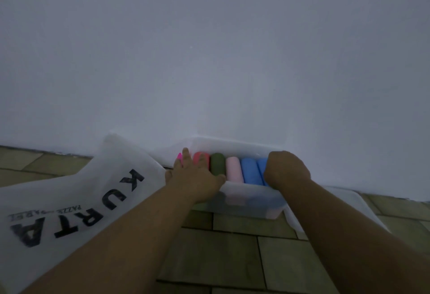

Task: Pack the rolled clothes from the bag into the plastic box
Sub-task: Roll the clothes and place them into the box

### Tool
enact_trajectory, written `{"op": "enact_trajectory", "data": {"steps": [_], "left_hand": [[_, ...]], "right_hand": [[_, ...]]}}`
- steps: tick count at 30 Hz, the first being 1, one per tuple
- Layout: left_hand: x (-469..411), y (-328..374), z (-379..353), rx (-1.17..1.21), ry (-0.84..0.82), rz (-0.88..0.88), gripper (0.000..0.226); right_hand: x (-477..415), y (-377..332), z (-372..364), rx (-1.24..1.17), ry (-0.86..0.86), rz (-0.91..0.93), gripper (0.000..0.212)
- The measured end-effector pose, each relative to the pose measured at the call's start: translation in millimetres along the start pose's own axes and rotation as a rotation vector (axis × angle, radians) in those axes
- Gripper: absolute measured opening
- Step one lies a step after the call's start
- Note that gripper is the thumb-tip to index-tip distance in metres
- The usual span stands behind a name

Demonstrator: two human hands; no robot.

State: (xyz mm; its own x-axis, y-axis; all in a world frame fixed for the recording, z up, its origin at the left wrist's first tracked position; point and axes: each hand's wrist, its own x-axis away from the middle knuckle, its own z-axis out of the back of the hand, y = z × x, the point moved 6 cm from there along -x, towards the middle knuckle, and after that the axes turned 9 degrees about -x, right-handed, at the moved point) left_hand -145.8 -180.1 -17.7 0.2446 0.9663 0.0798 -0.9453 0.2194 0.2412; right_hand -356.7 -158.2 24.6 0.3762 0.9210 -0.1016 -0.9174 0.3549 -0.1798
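Note:
A clear plastic box (246, 194) stands on the floor against the wall. Inside it lies a row of rolled clothes: a bright pink roll (179, 156), a coral roll (199, 157), an olive green roll (217, 164), a pale pink roll (233, 169) and two blue rolls (250, 170). My left hand (197, 177) lies flat with straight fingers on the rolls at the left end. My right hand (287, 170) is curled over the right end of the row, its fingers hidden. A white bag (69, 196) printed KURTA lies to the left of the box.
A plain white wall (209, 61) rises right behind the box. The floor (232, 251) is of greenish-brown tiles. A translucent white lid or sheet (358, 203) lies on the floor to the right of the box.

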Motion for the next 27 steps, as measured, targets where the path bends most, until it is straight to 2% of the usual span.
{"op": "enact_trajectory", "data": {"steps": [2,5,7,12,16,19,21,23,25,27], "left_hand": [[2.0,0.3,0.3,0.004,0.002,-0.001,0.088],[3.3,0.3,-0.9,0.02,-0.018,-0.013,0.09],[4.1,1.0,0.4,0.009,-0.026,-0.03,0.089],[6.3,5.0,4.3,-0.06,-0.024,-0.066,0.086],[7.8,3.8,3.2,0.009,0.005,-0.039,0.086],[22.4,-0.4,-1.2,0.075,0.207,0.009,0.086],[41.0,-14.6,-13.7,0.092,0.308,0.1,0.083],[59.5,-40.6,-32.5,0.038,0.31,0.22,0.08],[73.0,-70.0,-52.3,-0.043,0.17,0.324,0.081],[83.2,-101.5,-66.8,-0.079,-0.023,0.388,0.083]], "right_hand": [[3.4,-6.6,-1.1,-0.034,-0.01,0.119,0.028],[17.6,-11.9,-20.8,0.05,-0.305,0.255,0.032],[24.7,-12.8,-29.0,0.128,-0.389,0.325,0.031],[27.1,-18.0,-31.6,0.197,-0.315,0.401,0.021],[26.1,-15.0,-37.0,0.266,-0.282,0.43,0.022],[28.5,-12.7,-38.6,0.329,-0.248,0.433,0.027],[31.1,-12.9,-37.7,0.329,-0.157,0.45,0.026],[32.1,-9.0,-29.0,0.082,-0.027,0.359,0.033],[36.5,0.7,-18.8,-0.3,0.088,0.201,0.044],[49.9,-1.2,-6.9,-0.567,0.205,0.185,0.046]]}}
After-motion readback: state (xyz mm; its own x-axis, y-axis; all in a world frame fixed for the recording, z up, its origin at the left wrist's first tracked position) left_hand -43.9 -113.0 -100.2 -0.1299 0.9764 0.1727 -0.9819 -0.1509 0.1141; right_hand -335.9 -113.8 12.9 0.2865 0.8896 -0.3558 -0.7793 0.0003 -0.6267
